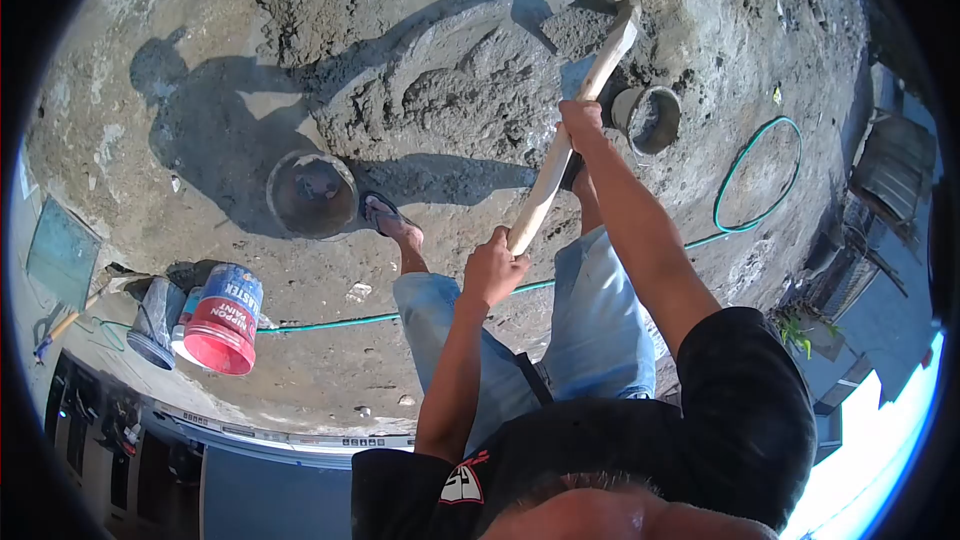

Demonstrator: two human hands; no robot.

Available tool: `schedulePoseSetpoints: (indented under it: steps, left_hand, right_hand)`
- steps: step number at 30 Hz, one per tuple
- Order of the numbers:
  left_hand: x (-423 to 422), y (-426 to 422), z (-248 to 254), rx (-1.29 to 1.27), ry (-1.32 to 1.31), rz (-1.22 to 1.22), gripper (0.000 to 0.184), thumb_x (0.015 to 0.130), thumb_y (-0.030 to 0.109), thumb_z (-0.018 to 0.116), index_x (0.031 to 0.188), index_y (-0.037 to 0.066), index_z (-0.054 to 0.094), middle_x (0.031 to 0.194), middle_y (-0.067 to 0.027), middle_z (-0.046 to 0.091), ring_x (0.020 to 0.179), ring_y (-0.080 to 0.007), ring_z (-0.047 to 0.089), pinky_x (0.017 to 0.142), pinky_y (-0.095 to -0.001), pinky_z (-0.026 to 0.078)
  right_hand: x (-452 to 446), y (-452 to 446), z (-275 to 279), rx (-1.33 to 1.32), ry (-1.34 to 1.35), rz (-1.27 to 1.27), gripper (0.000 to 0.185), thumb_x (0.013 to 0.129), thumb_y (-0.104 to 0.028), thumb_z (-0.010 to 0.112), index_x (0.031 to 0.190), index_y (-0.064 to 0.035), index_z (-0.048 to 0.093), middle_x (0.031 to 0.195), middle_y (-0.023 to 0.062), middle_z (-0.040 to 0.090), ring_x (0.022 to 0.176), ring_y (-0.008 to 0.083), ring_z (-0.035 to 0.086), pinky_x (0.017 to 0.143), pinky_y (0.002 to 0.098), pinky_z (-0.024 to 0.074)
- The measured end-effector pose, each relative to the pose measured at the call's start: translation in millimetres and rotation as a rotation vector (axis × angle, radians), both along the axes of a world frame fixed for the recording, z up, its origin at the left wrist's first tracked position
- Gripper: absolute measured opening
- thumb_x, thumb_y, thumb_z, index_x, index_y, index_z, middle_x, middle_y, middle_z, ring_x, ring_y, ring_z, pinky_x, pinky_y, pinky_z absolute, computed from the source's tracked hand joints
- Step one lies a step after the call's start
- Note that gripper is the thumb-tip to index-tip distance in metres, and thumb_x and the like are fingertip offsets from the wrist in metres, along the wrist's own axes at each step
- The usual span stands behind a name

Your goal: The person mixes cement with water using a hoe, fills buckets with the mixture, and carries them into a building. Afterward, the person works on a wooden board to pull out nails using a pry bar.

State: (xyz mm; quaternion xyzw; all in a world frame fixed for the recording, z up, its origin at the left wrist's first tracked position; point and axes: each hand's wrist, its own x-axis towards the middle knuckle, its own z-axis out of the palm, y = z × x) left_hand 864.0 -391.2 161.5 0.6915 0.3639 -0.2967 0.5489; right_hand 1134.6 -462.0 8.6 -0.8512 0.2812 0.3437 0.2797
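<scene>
My left hand [493,268] is closed around the lower end of a hoe's pale wooden handle [546,190]. Farther up the same handle, my right hand [582,120] grips it. The hoe's blade [578,33], coated in grey mix, is at the handle's far end, on the edge of a wet mortar heap [470,90]. How deep the blade sits in the mix I cannot tell. To the right of the handle stands a grey bucket [647,121]. A round, dark bucket [312,194] is beside my sandalled left foot [392,218].
A green hose [330,324] runs behind my legs and loops [720,208] at the right. A red and blue paint bucket [228,318] lies near a grey bucket [158,322] at lower left. Metal sheets and scrap [895,170] line the right edge. My shadow [220,130] crosses the ground.
</scene>
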Motion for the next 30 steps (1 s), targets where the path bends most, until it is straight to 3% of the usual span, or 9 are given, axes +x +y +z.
schedulePoseSetpoints:
  steps: [3, 6, 9, 12, 17, 20, 21, 24, 30]
  left_hand:
    - [-6, 32, -5, 0.041, 0.031, -0.073, 0.042, 0.073, 0.029, 0.062, 0.104, 0.002, 0.051, 0.08, -0.023, 0.064, 0.077, -0.0388, 0.063, 0.069, -0.0472, 0.05]
    - [-82, 65, 54, 0.102, 0.174, -0.088, 0.04, 0.072, 0.03, 0.063, 0.101, 0.004, 0.053, 0.079, -0.0228, 0.064, 0.076, -0.0384, 0.064, 0.069, -0.0479, 0.05]
    - [-146, 88, 99, 0.094, 0.288, -0.179, 0.039, 0.07, 0.029, 0.066, 0.1, 0.005, 0.055, 0.078, -0.0202, 0.064, 0.073, -0.038, 0.063, 0.067, -0.0459, 0.05]
    - [-184, 90, 132, 0.093, 0.335, -0.121, 0.036, 0.069, 0.025, 0.07, 0.097, 0.006, 0.057, 0.077, -0.0183, 0.064, 0.073, -0.0368, 0.063, 0.065, -0.0437, 0.051]
    - [-228, 31, 169, 0.035, 0.383, 0.005, 0.035, 0.069, 0.023, 0.069, 0.098, 0.008, 0.058, 0.078, -0.0173, 0.065, 0.074, -0.0359, 0.064, 0.067, -0.0429, 0.05]
    - [-216, 13, 159, 0.014, 0.451, 0.003, 0.035, 0.069, 0.023, 0.067, 0.098, 0.006, 0.058, 0.08, -0.0192, 0.064, 0.076, -0.0378, 0.063, 0.068, -0.0438, 0.05]
    - [-206, 11, 152, 0.015, 0.454, -0.007, 0.035, 0.069, 0.023, 0.067, 0.098, 0.006, 0.058, 0.08, -0.0192, 0.064, 0.076, -0.0378, 0.063, 0.068, -0.0438, 0.05]
    - [-145, 9, 111, 0.019, 0.276, 0.147, 0.037, 0.07, 0.023, 0.066, 0.1, 0.004, 0.056, 0.079, -0.0218, 0.063, 0.076, -0.0398, 0.062, 0.068, -0.0448, 0.049]
    - [-58, -30, 50, -0.019, 0.107, 0.297, 0.039, 0.074, 0.027, 0.066, 0.103, 0.004, 0.053, 0.078, -0.0218, 0.063, 0.075, -0.0395, 0.062, 0.066, -0.0445, 0.049]
  right_hand:
    - [-36, 33, 2, -0.037, -0.025, -0.181, 0.034, 0.069, -0.008, 0.063, 0.099, 0.0063, 0.054, 0.088, 0.0203, 0.061, 0.065, 0.0248, 0.064, 0.055, 0.0378, 0.0551]
    - [-148, 37, -27, 0.07, 0.281, -0.338, 0.06, 0.07, -0.006, 0.064, 0.12, -0.0013, 0.031, 0.092, 0.0171, 0.055, 0.06, 0.0244, 0.06, 0.049, 0.0367, 0.0528]
    - [-241, 53, 30, 0.332, 0.225, -0.409, 0.039, 0.073, -0.011, 0.063, 0.105, -0.0003, 0.043, 0.078, 0.0126, 0.053, 0.054, 0.022, 0.056, 0.042, 0.0355, 0.0467]
    - [-274, 51, 79, 0.415, 0.245, -0.416, 0.04, 0.075, -0.011, 0.06, 0.105, -0.0022, 0.035, 0.072, 0.012, 0.052, 0.047, 0.0202, 0.055, 0.041, 0.0353, 0.0459]
    - [-283, 27, 153, 0.219, 0.281, -0.23, 0.046, 0.076, -0.014, 0.061, 0.105, -0.0014, 0.027, 0.073, 0.0128, 0.05, 0.048, 0.0204, 0.057, 0.04, 0.0357, 0.047]
    - [-284, 24, 119, 0.152, 0.35, -0.123, 0.043, 0.077, -0.014, 0.061, 0.103, -0.0016, 0.029, 0.074, 0.0137, 0.05, 0.047, 0.0204, 0.056, 0.04, 0.0356, 0.047]
    - [-278, 21, 90, 0.271, 0.392, -0.181, 0.041, 0.076, -0.015, 0.061, 0.101, -0.0016, 0.031, 0.075, 0.0134, 0.05, 0.048, 0.0204, 0.056, 0.04, 0.0351, 0.0463]
    - [-233, 38, 41, 0.248, 0.336, -0.146, 0.04, 0.075, -0.016, 0.063, 0.099, -0.0028, 0.034, 0.077, 0.012, 0.048, 0.05, 0.0192, 0.052, 0.042, 0.0323, 0.0447]
    - [-92, 40, 37, 0.159, 0.111, 0.125, 0.045, 0.07, -0.02, 0.063, 0.103, -0.0005, 0.041, 0.082, 0.0161, 0.06, 0.06, 0.0228, 0.062, 0.056, 0.0361, 0.0506]
